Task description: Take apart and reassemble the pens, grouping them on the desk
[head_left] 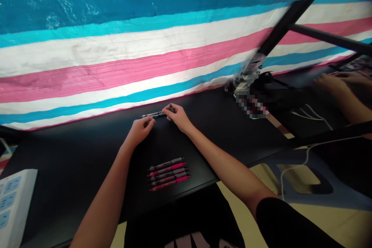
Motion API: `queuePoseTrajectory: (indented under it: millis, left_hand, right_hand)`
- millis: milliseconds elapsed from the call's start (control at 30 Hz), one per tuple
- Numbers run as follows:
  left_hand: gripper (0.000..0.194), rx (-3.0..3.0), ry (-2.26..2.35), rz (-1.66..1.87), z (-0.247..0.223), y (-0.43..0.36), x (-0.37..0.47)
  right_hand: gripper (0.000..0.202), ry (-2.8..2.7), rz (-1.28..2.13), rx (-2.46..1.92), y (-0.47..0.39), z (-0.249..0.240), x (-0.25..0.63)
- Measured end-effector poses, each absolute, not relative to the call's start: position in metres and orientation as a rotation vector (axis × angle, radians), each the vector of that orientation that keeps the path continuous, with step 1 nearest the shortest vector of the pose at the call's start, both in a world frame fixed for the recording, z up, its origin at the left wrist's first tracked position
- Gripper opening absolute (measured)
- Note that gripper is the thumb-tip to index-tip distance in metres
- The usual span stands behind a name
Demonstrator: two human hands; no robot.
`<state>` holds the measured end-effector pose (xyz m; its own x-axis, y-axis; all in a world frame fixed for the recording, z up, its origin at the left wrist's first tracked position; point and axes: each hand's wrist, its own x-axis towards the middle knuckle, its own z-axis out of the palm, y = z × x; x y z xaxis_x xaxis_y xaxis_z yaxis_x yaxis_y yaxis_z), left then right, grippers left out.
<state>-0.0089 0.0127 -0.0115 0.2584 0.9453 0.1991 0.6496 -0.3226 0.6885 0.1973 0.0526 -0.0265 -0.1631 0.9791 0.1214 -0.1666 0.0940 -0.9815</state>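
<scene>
My left hand is closed in a pinch over the far part of the black table; what sits between its fingertips is too small to make out. Beside it, my right hand grips a pen, whose dark grey end pokes up past the thumb. Between and just beyond my hands lie dark pens, partly hidden by the fingers. Closer to me, a row of several pens, some dark grey and some red, lies side by side near the table's front edge.
A white power strip stands at the left. A striped plastic sheet hangs behind the table. To the right are a clear plastic bag, a blurred-out item, white cables and another person's hands.
</scene>
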Motion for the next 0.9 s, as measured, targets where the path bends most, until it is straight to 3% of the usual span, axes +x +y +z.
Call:
queuePoseTrajectory:
  millis: [500,900]
  left_hand:
    - [0.025,1.996,1.403,0.990,-0.016,0.012,-0.009]
    - [0.031,2.002,1.434,0.952,-0.010,0.010,-0.006]
  right_hand:
    - [0.025,-1.181,1.310,-0.949,0.065,-0.039,0.202]
    - [0.024,-1.187,1.373,-0.969,0.062,-0.036,0.203]
